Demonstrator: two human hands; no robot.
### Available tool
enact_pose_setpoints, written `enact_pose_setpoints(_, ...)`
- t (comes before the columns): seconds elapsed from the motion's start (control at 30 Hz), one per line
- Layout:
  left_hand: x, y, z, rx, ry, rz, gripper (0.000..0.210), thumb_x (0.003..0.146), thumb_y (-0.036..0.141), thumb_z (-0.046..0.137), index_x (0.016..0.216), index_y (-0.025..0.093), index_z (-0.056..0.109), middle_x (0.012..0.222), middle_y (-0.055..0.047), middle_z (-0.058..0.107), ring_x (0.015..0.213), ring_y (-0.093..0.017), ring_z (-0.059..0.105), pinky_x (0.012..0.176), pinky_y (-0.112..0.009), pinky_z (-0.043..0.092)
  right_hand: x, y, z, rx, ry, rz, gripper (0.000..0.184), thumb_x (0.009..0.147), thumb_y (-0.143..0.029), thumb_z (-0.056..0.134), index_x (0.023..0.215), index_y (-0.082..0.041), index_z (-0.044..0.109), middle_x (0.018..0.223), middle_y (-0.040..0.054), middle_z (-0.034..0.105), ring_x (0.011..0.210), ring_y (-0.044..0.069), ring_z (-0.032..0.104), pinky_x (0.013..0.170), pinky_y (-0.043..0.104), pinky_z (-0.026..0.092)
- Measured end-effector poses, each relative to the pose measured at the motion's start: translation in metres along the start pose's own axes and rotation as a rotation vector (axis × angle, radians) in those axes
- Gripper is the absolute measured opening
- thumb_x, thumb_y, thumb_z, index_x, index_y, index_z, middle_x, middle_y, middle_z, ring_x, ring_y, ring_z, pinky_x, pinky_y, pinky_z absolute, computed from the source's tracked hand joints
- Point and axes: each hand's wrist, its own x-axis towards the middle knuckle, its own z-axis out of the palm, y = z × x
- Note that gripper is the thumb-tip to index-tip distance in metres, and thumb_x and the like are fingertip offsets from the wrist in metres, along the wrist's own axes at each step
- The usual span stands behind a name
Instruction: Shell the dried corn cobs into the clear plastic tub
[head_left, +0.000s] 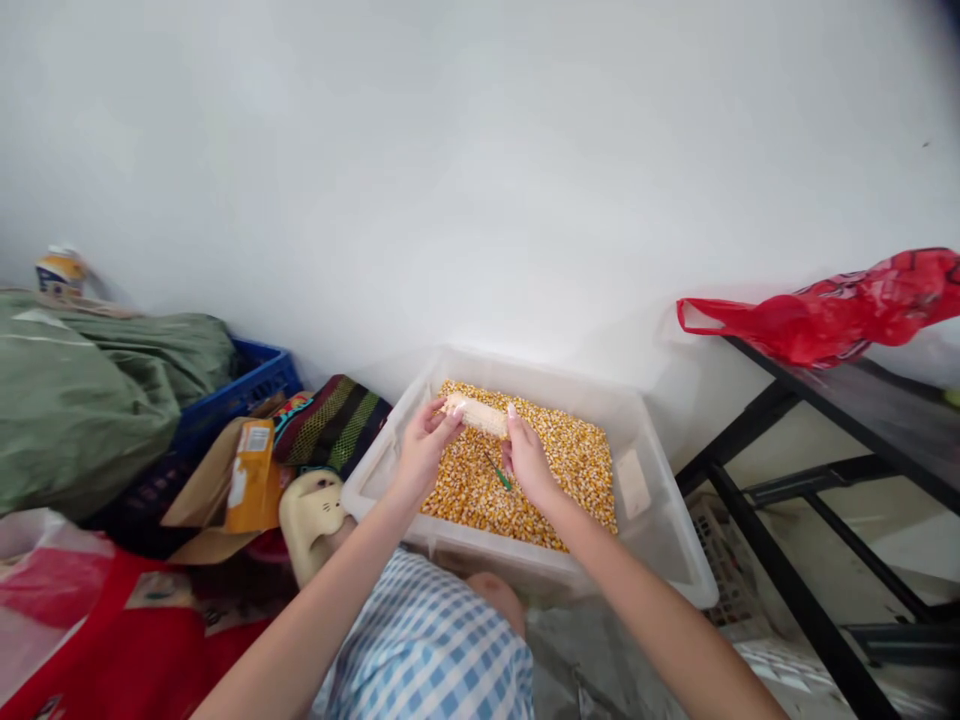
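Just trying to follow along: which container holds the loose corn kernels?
The translucent bin below the left hand and right hand; the blue crate at left carries green fabric instead.

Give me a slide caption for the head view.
Left hand and right hand hold a pale corncob over a plastic bin of corn kernels.

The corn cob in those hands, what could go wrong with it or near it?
The left hand and right hand hold the bare corn cob near its ends, so it might slip and drop onto the corn kernels, perhaps flicking some out of the plastic bin. A green-handled tool seems to lie on the kernels close to the right hand; its thin shaft might poke someone reaching down.
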Motion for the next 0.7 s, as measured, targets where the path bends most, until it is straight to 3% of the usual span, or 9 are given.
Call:
enact_pose_setpoints(0.1, -0.006, 0.001, 0.004, 0.041, -0.06, 0.03, 0.036, 0.066, 0.026, 0.066, 0.1, 0.022, 0.055, 0.094, -0.004, 0.062, 0.091, -0.018, 0.058, 0.082, -0.03, 0.044, 0.003, 0.004, -0.001, 0.044, 0.09, 0.046, 0.048, 0.074, -0.067, 0.034, 0.061, -0.022, 0.039, 0.038, -0.0076, 0.03, 0.03, 0.008, 0.026, 0.032, 0.022, 0.021)
enact_pose_setpoints(0.23, -0.01, 0.006, 0.009, 0.111, -0.129, 0.049, 0.039, 0.066, 0.026, 0.065, 0.104, 0.025, 0.055, 0.101, -0.004, 0.061, 0.098, -0.019, 0.054, 0.084, -0.028, 0.042, 0.011, 0.007, -0.007, 0.133, 0.045, 0.122, 0.048, 0.073, -0.067, 0.036, 0.059, -0.021, 0.04, 0.036, -0.0073, 0.031, 0.029, 0.008, 0.03, 0.031, 0.021, 0.025)
enact_pose_setpoints(0.4, -0.004, 0.012, 0.006, 0.282, -0.185, 0.056, 0.043, 0.07, 0.034, 0.061, 0.11, 0.022, 0.053, 0.099, -0.004, 0.06, 0.091, -0.017, 0.055, 0.079, -0.028, 0.043, 0.017, 0.005, -0.012, 0.212, 0.019, 0.112, 0.038, 0.07, -0.058, 0.049, 0.074, -0.021, 0.047, 0.044, -0.0077, 0.041, 0.034, 0.007, 0.037, 0.034, 0.019, 0.032)
enact_pose_setpoints(0.57, 0.002, 0.019, -0.003, 0.654, -0.245, 0.226, 0.035, 0.077, 0.039, 0.05, 0.105, 0.018, 0.053, 0.089, -0.002, 0.059, 0.072, -0.012, 0.054, 0.063, -0.024, 0.044, 0.012, 0.001, -0.011, 0.142, -0.031, 0.133, 0.035, 0.071, -0.055, 0.05, 0.08, -0.021, 0.049, 0.05, -0.0065, 0.044, 0.039, 0.008, 0.042, 0.036, 0.019, 0.036)
enact_pose_setpoints(0.7, 0.007, 0.031, -0.013, 0.968, -0.392, 0.318, 0.033, 0.076, 0.042, 0.048, 0.099, 0.019, 0.056, 0.07, 0.0, 0.057, 0.056, -0.01, 0.049, 0.053, -0.022, 0.04, 0.012, 0.0, -0.011, 0.076, -0.008, 0.077, 0.035, 0.072, -0.056, 0.048, 0.071, -0.02, 0.047, 0.045, -0.0073, 0.038, 0.035, 0.007, 0.036, 0.035, 0.019, 0.032)
